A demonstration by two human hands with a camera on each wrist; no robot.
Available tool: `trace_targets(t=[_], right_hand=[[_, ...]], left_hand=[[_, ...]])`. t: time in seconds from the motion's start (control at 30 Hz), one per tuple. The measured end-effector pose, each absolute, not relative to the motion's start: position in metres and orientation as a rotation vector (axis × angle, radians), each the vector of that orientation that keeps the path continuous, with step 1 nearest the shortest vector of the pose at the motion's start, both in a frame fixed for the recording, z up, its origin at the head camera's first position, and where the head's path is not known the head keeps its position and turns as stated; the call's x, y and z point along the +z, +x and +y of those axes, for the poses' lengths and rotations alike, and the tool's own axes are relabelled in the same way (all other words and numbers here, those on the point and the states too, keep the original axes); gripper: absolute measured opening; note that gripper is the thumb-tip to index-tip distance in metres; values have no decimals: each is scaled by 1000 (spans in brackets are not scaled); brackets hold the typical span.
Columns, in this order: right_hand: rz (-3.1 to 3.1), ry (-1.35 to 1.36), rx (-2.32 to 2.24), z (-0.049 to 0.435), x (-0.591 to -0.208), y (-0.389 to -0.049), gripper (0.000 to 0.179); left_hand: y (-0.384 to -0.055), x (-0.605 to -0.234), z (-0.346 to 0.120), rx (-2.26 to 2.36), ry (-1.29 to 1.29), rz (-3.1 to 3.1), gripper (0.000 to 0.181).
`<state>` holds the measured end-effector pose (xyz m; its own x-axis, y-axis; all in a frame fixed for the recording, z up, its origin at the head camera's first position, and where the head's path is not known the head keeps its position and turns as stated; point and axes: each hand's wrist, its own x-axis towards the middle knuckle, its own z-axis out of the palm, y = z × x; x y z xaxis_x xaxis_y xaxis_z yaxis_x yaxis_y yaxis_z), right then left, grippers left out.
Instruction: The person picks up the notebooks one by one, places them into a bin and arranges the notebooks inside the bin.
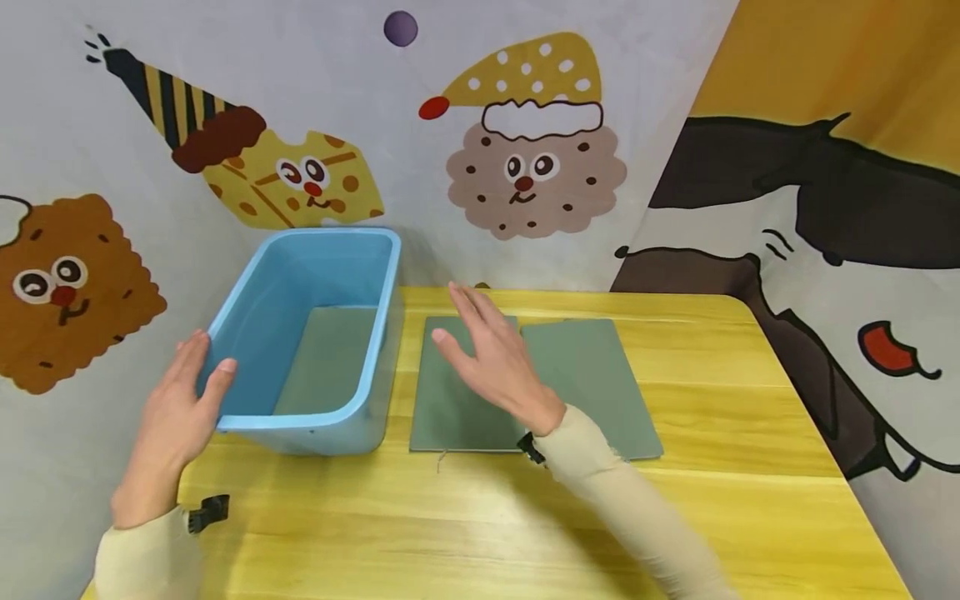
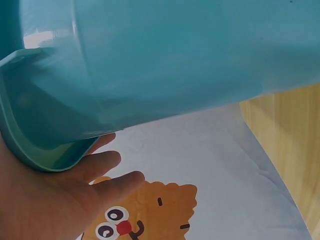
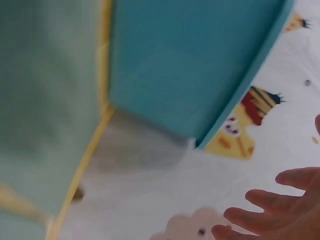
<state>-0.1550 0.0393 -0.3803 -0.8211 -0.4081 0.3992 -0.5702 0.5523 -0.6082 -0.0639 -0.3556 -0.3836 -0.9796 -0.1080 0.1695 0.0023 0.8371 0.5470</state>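
My left hand [image 1: 176, 408] holds the near left corner of a light blue plastic bin [image 1: 390, 333], its thumb over the rim and its fingers on the outside. In the left wrist view, the fingers stretch out below the flared rim [image 2: 37, 162]. A flat grey-green sheet [image 1: 330, 358] lies on the bin's floor. Over the table, my right hand [image 1: 495, 358] hovers with straight fingers and nothing in it. Beneath it is a grey-green board [image 1: 450, 408], partly hidden by the hand, and a second such board [image 1: 585, 367] lies right beside it.
The bin and boards are on a yellow wood-grain table [image 1: 360, 533]. A white cloth with cartoon prints [image 1: 525, 183] hangs along the far and left sides, and more printed cloth [image 1: 862, 333] is at the right. A thin thread [image 1: 439, 461] lies near the board's front edge.
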Motion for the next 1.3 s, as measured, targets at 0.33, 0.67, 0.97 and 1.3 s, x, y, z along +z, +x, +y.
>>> trace_targets(t=[0.33,0.67,0.97,1.3], right_hand=[[-2733,663,719,126,-422,-155,77],[-2895,482,443,194,-460,-154,86],[-3114,222,277,235,-477,-149,100],[-3298,192,405,241,-473,-154,114]], left_hand=[[-60,-382,-353,-819,138,-2854,70],[-61,-382,-353,-790,146,-2860,70],[-62,-382,-354,-804,131,-2846,69],[-62,-381,-351,-809,127,-2845,70]])
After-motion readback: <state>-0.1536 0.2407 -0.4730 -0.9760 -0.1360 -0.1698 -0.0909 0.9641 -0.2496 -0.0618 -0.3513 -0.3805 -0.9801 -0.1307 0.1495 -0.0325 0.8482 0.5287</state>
